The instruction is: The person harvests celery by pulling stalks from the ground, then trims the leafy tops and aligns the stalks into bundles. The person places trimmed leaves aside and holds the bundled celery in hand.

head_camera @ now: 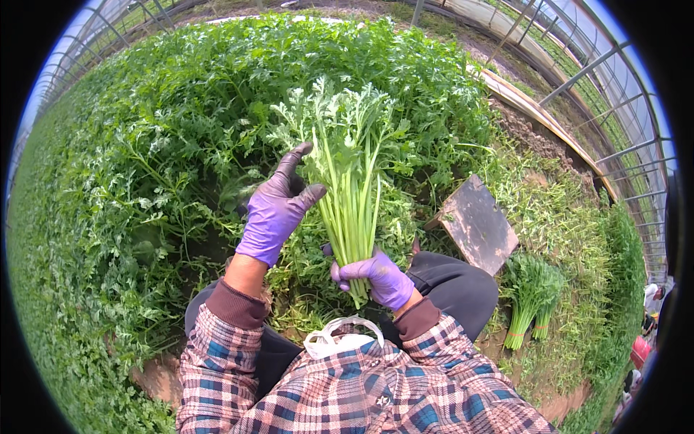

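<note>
My right hand (374, 275), in a purple glove, grips the lower stems of a bunch of leafy greens (347, 211), its feathery leaves pointing away from me. My left hand (284, 198), gloved in purple with dirt-darkened fingers, is beside the bunch on its left, thumb and fingers apart; its fingertips are close to the stems, and whether they touch is unclear. Below my hands, a white plastic bag (342, 339) with looped handles lies at my waist. Two bunches of similar greens (523, 320), tied with red bands, lie on the ground to the right.
Dense growing greens (179, 125) cover the left and the far side. A dark flat board (477, 225) lies tilted near my right knee. Cut stalks (569, 260) litter the ground at right. Greenhouse metal frames (585, 70) curve beyond. A person (653, 295) is at the far right, near a red container (640, 351).
</note>
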The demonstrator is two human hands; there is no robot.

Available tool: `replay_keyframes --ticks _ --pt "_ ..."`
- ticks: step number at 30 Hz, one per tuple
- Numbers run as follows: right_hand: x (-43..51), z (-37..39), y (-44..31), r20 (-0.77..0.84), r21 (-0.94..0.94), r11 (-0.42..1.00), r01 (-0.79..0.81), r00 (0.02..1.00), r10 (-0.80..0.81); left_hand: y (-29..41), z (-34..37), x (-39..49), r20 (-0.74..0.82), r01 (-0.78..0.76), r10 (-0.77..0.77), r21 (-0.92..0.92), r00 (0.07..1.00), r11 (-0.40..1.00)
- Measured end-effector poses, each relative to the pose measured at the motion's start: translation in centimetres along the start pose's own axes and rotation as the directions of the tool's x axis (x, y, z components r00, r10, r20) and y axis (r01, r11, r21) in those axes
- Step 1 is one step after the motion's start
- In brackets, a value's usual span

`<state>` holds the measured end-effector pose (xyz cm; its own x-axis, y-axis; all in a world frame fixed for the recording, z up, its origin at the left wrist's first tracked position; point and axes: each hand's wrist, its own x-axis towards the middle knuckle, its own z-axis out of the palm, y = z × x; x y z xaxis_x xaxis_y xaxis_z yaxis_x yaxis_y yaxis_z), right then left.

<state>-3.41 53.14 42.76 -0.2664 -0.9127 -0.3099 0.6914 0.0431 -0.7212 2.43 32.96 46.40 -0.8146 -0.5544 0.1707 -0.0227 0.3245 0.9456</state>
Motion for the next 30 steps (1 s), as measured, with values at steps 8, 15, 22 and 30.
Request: replay_keyframes --ticks 8,15,22,30 --pt "0.1 -0.2 0.1 -0.010 0.050 0.997 0.050 0.999 -0.049 1.8 1.6 -2.6 0.267 -0.409 0.315 0.686 0.911 0.601" --pt "0.1 -0.8 0.0 -0.078 -0.046 0.991 0.128 0.988 -0.132 4.8 0.4 -4.2 0.799 -0.172 -0.043 0.181 0.600 0.968" --pt "-0.3 -1.0 -0.5 0.069 0.084 0.994 0.066 0.995 -0.072 7.1 0.1 -4.2 0.955 0.069 -0.100 0.084 0.279 0.994" --pt "-0.9 0.2 -2.0 0.047 0.172 0.981 0.092 0.994 -0.101 5.4 -5.3 -4.0 0.899 0.702 -0.109 -0.250 0.424 0.667"
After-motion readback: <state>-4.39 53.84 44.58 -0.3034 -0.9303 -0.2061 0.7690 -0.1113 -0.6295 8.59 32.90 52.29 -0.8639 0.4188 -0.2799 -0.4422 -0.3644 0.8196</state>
